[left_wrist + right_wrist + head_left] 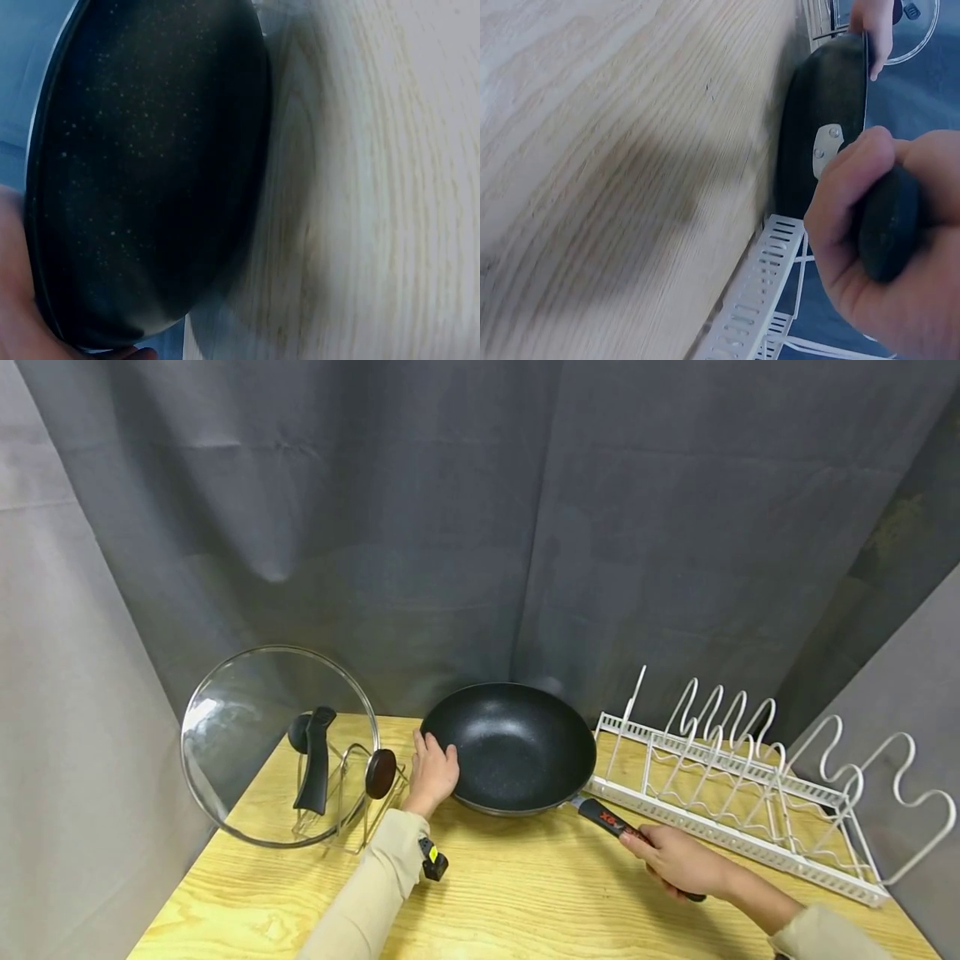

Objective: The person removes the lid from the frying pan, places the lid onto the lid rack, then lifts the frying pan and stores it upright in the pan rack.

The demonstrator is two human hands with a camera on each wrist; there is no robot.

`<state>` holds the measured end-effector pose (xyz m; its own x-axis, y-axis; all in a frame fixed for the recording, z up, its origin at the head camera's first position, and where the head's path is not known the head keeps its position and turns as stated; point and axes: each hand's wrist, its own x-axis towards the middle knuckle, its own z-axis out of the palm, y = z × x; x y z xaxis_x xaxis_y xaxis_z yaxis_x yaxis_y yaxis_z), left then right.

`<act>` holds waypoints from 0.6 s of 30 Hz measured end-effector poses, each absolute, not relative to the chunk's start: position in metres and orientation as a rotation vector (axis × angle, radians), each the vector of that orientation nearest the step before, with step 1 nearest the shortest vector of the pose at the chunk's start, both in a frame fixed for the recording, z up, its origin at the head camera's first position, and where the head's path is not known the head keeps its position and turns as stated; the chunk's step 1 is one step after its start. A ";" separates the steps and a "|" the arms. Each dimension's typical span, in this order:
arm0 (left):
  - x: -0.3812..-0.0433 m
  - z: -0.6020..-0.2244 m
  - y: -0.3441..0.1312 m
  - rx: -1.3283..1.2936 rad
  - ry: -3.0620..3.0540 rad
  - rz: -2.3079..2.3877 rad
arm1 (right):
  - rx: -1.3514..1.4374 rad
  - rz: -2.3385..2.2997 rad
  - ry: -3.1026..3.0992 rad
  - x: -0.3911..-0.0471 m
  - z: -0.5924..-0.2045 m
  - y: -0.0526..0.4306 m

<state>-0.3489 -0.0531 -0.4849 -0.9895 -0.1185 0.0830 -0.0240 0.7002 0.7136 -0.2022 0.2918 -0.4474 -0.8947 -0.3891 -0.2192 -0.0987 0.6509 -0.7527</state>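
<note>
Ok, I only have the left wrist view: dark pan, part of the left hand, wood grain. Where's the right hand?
Observer: The right hand is gripping the handle of the pan.
Operator: Got it. What's on the handle side of the table?
Observer: A white wire rack, to the right of the pan in the head view.
Operator: And over on the left hand's side?
Observer: A glass lid stands on edge there, left of the left hand in the head view.
</note>
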 end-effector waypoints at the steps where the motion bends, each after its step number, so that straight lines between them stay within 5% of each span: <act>1: -0.350 -0.485 -0.053 0.118 -2.783 -1.164 | -0.377 -1.116 2.507 -0.202 -0.448 0.291; 18: -0.354 -0.483 -0.054 0.111 -2.767 -1.156 | -0.232 -1.455 2.027 -0.197 -0.452 0.281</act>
<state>-0.3535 -0.0543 -0.4830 -0.9874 -0.1218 0.1009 -0.0138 0.7021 0.7120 -0.1969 0.2805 -0.4517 -0.7890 -0.4803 -0.3833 0.2094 0.3763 -0.9025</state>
